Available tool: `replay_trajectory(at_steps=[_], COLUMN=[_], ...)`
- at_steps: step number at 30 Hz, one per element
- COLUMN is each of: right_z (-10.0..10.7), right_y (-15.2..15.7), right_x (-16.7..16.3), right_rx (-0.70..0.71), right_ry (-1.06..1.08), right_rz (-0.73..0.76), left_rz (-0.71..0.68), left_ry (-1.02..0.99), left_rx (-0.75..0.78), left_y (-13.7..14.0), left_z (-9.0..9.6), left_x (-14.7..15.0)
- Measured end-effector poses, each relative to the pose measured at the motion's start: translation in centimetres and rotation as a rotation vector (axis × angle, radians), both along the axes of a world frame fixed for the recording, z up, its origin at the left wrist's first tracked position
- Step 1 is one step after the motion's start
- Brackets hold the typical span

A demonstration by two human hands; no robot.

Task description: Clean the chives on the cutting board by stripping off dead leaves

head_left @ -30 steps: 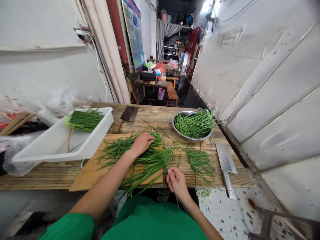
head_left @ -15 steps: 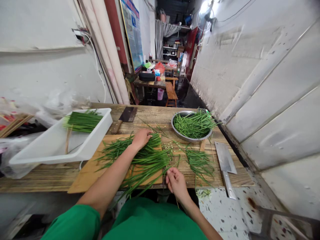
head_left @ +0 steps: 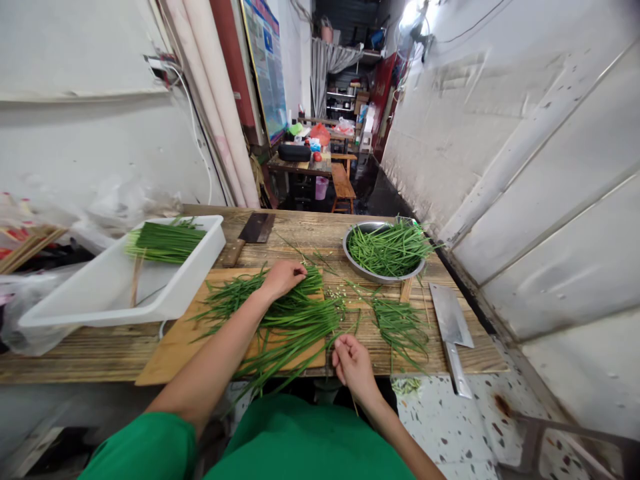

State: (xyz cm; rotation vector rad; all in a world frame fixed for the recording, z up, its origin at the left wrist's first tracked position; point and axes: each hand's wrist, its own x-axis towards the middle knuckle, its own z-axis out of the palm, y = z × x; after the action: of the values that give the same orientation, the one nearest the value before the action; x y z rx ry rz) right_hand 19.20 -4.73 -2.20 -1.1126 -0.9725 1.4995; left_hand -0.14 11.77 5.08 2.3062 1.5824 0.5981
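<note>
A loose pile of green garlic chives (head_left: pixel 300 320) lies across the wooden cutting board (head_left: pixel 170 357), some blades hanging over the table's front edge. My left hand (head_left: pixel 284 280) is over the pile's far end, its thumb and fingertips pinched together; whatever they grip is too small to make out. Close to the front edge, my right hand (head_left: pixel 353 363) is closed in a pinch on a thin chive stalk, part of which sticks out below the palm. Between the hands, small pale trimmings (head_left: pixel 336 293) are scattered at the board's right edge.
A metal bowl (head_left: pixel 357 267) heaped with chives stands back right. Loose chives (head_left: pixel 397 327) lie before it, beside a cleaver (head_left: pixel 453 327) whose handle overhangs the front edge. A dark-bladed cleaver (head_left: pixel 257 228) lies behind the board. At left, a white tray (head_left: pixel 170 300) holds a chive bundle (head_left: pixel 170 241).
My left hand has shifted very slightly to the right above the pile, its fingertips now drawn together. My right hand and the things on the table look unmoved.
</note>
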Motion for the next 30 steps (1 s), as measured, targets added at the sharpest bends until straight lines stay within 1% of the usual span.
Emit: replay_trajectory(at_steps=[4, 7, 13, 24, 30], right_z=[-0.2, -0.4, -0.2, -0.1, -0.1], right_y=[0.0, 0.0, 0.0, 0.0, 0.0], right_x=[0.0, 0.0, 0.0, -0.1, -0.1], right_rx=[0.006, 0.007, 0.015, 0.016, 0.011], right_ry=[0.016, 0.03, 0.013, -0.011, -0.018], right_rz=[0.004, 0.008, 0.01, -0.004, -0.007], left_rz=[-0.031, -0.054, -0.062, -0.078, -0.051], left_ry=[-0.08, -0.12, -0.111, -0.117, -0.118], left_rx=[-0.082, -0.115, -0.075, -0.076, -0.083], left_y=[-1.0, -1.6, -2.5, -2.7, -2.7], left_z=[0.0, -0.3, -0.9, -0.6, -0.6], left_x=[0.7, 1.3, 1.8, 1.9, 2.1])
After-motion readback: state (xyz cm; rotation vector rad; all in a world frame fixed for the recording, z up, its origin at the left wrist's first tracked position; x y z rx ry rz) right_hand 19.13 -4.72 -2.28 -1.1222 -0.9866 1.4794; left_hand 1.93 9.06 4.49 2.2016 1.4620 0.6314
